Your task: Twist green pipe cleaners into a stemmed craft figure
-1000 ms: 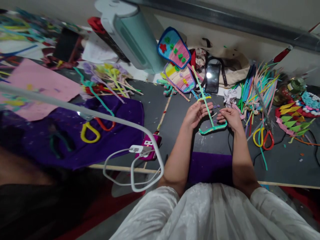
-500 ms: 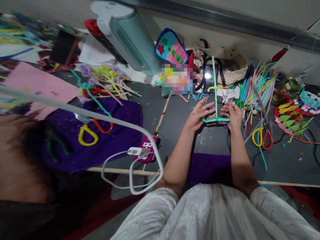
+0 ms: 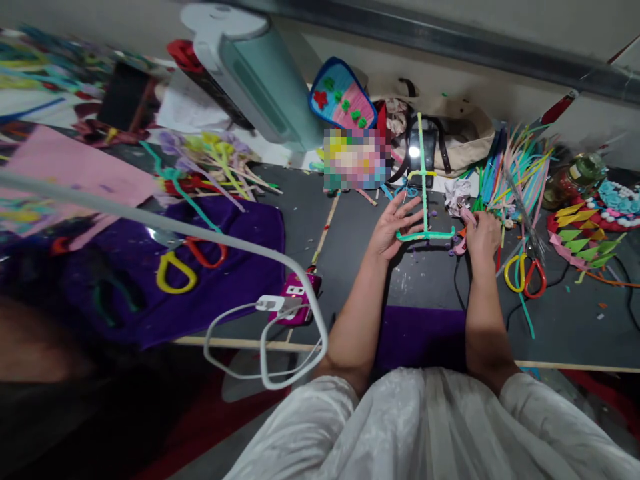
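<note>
My left hand (image 3: 397, 227) holds a green pipe-cleaner frame (image 3: 425, 207) near the left end of its curved bottom bar, with several fingers spread behind it. The frame has a long upright stem and a short yellow crosspiece (image 3: 416, 174) partway up. To the right, my right hand (image 3: 483, 235) is closed round a pink tool (image 3: 468, 217), which looks like a glue gun, its front end pointing up and left. Crumpled white material (image 3: 457, 193) lies just beyond that hand.
Scissors (image 3: 525, 275) and a pipe-cleaner bundle (image 3: 520, 173) are at right, near a glass jar (image 3: 577, 177). A white cable (image 3: 300, 267) arches across the left over a pink power socket (image 3: 300, 297). Another person's blurred arm (image 3: 35, 340) is at far left.
My right hand has let go of the frame's right end, moved right and taken hold of the pink tool. The frame has shifted slightly left in my left hand.
</note>
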